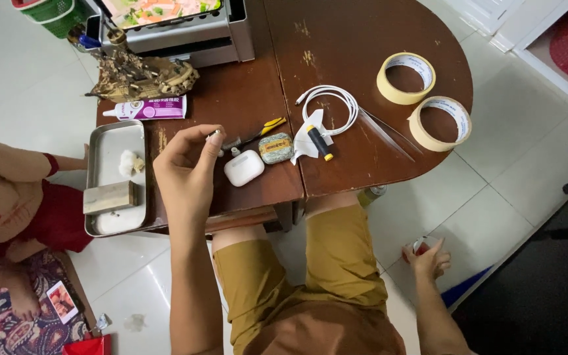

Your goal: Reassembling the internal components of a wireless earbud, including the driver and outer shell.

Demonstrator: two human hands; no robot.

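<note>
Left hand (189, 164) pinches a small silvery piece (215, 135) above the brown table (336, 46); right hand (428, 258), low by the floor, grips a small red-and-white object (421, 246); white earbud case (244, 167) sits shut, untouched

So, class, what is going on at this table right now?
A seated person's left hand pinches a small metal piece above the brown table, near a white earbud case. The right hand reaches down to a small object on the floor. Two tape rolls lie on the table.
</note>
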